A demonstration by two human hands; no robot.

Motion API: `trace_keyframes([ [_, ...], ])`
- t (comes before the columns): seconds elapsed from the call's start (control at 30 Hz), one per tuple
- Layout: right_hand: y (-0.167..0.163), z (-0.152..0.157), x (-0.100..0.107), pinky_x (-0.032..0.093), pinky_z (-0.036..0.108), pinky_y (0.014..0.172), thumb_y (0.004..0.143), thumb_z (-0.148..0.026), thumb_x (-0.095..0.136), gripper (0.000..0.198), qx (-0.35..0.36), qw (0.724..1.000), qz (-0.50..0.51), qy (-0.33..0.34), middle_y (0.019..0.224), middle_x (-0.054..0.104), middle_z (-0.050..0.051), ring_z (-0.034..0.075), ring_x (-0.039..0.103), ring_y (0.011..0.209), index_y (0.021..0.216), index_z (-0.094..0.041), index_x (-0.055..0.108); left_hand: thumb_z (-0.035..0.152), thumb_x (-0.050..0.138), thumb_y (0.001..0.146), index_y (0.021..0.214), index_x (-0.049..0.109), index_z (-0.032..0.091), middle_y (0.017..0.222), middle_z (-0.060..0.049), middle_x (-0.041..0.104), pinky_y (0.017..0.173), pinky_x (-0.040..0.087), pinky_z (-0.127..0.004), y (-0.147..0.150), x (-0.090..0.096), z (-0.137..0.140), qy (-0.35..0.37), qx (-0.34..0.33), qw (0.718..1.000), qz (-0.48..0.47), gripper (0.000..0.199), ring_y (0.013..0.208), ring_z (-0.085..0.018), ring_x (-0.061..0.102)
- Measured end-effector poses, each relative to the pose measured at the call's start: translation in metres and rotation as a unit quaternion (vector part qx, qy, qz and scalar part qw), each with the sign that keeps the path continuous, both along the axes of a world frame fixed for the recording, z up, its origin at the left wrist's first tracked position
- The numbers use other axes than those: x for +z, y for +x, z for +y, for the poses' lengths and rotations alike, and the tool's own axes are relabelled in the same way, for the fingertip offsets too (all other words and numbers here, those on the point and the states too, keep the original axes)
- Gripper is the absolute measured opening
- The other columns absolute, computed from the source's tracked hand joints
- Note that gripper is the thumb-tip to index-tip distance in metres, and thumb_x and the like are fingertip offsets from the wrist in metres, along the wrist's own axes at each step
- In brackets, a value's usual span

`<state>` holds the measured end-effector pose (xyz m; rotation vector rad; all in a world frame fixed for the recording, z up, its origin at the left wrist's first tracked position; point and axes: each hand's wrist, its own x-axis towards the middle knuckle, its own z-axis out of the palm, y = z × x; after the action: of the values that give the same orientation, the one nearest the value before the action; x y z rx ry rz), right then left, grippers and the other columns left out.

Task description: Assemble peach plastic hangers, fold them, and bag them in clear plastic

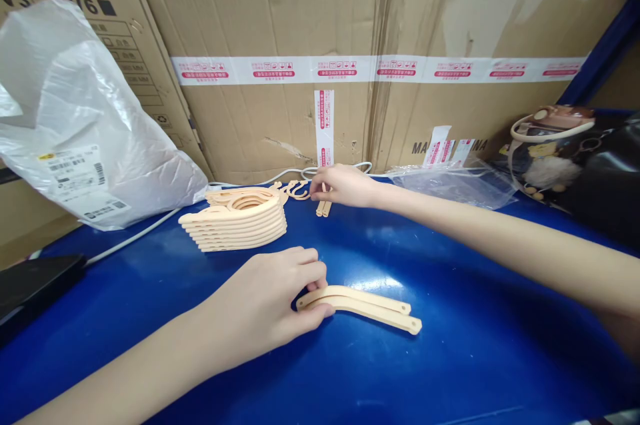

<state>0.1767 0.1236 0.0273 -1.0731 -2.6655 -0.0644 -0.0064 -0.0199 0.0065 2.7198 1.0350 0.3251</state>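
Observation:
My left hand is closed in a pinch on the near left end of two curved beige plastic strips. The strips lie side by side, with a small hole showing at their ends. Farther back, my right hand has its fingers bent down and together over two short beige rods; what its fingertips hold is hidden. Just left of those fingers are some beige hooks. A neat stack of beige plastic hanger parts sits beyond my left hand, left of the hooks.
The blue tabletop meets large cardboard boxes at the back. At left are a white plastic parcel bag, a black flat device and a white cable. A clear plastic bag and a brown-lidded bottle stand at right.

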Motion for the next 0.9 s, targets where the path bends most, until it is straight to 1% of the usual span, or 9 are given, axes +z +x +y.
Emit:
trace_keyframes([
  [0.07,-0.015,0.018,-0.003,0.04,0.025,0.069,0.086,-0.029,0.061,0.018,-0.016,1.0,-0.014,0.006,0.099,0.072,0.007,0.021,0.063,0.094,0.094,-0.019,0.074,0.028,0.06,0.086,0.074,0.055,0.019,0.077,0.002,0.056,0.059,0.033,-0.024,0.0,0.0,0.0,-0.011,0.004,1.0,-0.001,0.016,0.07,-0.013,0.053],
  [0.17,-0.034,0.032,-0.01,0.041,0.025,0.07,0.084,-0.036,0.063,0.021,-0.032,0.999,-0.028,0.008,0.099,0.073,0.008,0.023,0.064,0.096,0.091,-0.019,0.075,0.029,0.062,0.085,0.078,0.057,0.02,0.078,0.003,0.058,0.06,0.033,-0.024,-0.002,0.0,0.0,-0.03,0.012,0.999,-0.006,0.013,0.071,-0.013,0.054],
  [0.27,-0.046,0.036,-0.015,0.043,0.027,0.071,0.082,-0.04,0.066,0.025,-0.052,0.998,-0.031,0.007,0.098,0.073,0.009,0.024,0.065,0.094,0.091,-0.018,0.074,0.031,0.061,0.086,0.079,0.057,0.02,0.078,0.003,0.058,0.059,0.033,-0.024,-0.003,0.001,0.0,-0.036,0.009,0.999,-0.001,0.014,0.071,-0.013,0.054],
  [0.4,-0.054,0.039,-0.019,0.047,0.034,0.076,0.082,-0.036,0.066,0.023,-0.075,0.997,-0.031,-0.006,0.098,0.072,0.011,0.028,0.065,0.096,0.091,-0.015,0.073,0.032,0.061,0.085,0.079,0.055,0.02,0.076,0.003,0.056,0.057,0.031,-0.025,-0.003,0.002,0.0,-0.043,0.011,0.999,0.013,0.015,0.068,-0.013,0.052],
  [0.57,-0.056,0.049,-0.021,0.051,0.039,0.082,0.09,-0.038,0.061,0.026,-0.073,0.995,-0.033,-0.055,0.098,0.069,0.006,0.019,0.065,0.09,0.097,-0.014,0.066,0.035,0.061,0.085,0.08,0.054,0.02,0.075,0.004,0.056,0.057,0.031,-0.025,-0.002,0.003,0.001,-0.063,0.025,0.998,0.02,0.017,0.067,-0.013,0.051],
  [0.63,-0.055,0.054,-0.021,0.051,0.036,0.08,0.09,-0.037,0.061,0.025,-0.066,0.995,-0.022,-0.069,0.094,0.07,0.004,0.017,0.066,0.086,0.095,-0.013,0.067,0.035,0.061,0.085,0.08,0.054,0.021,0.075,0.005,0.057,0.058,0.031,-0.025,-0.002,0.003,0.001,-0.063,0.027,0.997,0.023,0.017,0.067,-0.013,0.052],
  [0.73,-0.051,0.059,-0.018,0.046,0.026,0.07,0.085,-0.032,0.067,0.02,-0.054,0.996,0.011,-0.07,0.087,0.073,0.005,0.018,0.067,0.083,0.089,-0.014,0.073,0.043,0.061,0.085,0.081,0.054,0.021,0.076,0.005,0.058,0.057,0.031,-0.025,-0.002,0.004,0.0,-0.056,0.026,0.998,0.026,0.023,0.067,-0.013,0.052],
  [0.83,-0.041,0.051,-0.012,0.041,0.024,0.065,0.084,-0.03,0.067,0.019,-0.034,0.997,0.044,-0.058,0.087,0.074,0.006,0.017,0.066,0.081,0.09,-0.014,0.076,0.052,0.058,0.087,0.084,0.055,0.022,0.077,0.005,0.06,0.056,0.033,-0.025,-0.002,0.01,-0.002,-0.042,0.029,0.999,0.015,0.03,0.066,-0.013,0.054],
  [0.9,-0.032,0.034,-0.007,0.04,0.024,0.066,0.085,-0.027,0.066,0.017,-0.011,0.997,0.057,-0.049,0.09,0.074,0.006,0.016,0.065,0.081,0.092,-0.014,0.076,0.046,0.051,0.092,0.087,0.056,0.023,0.076,0.005,0.06,0.057,0.036,-0.024,-0.006,0.019,-0.001,-0.01,0.033,0.999,-0.005,0.024,0.065,-0.012,0.054],
])
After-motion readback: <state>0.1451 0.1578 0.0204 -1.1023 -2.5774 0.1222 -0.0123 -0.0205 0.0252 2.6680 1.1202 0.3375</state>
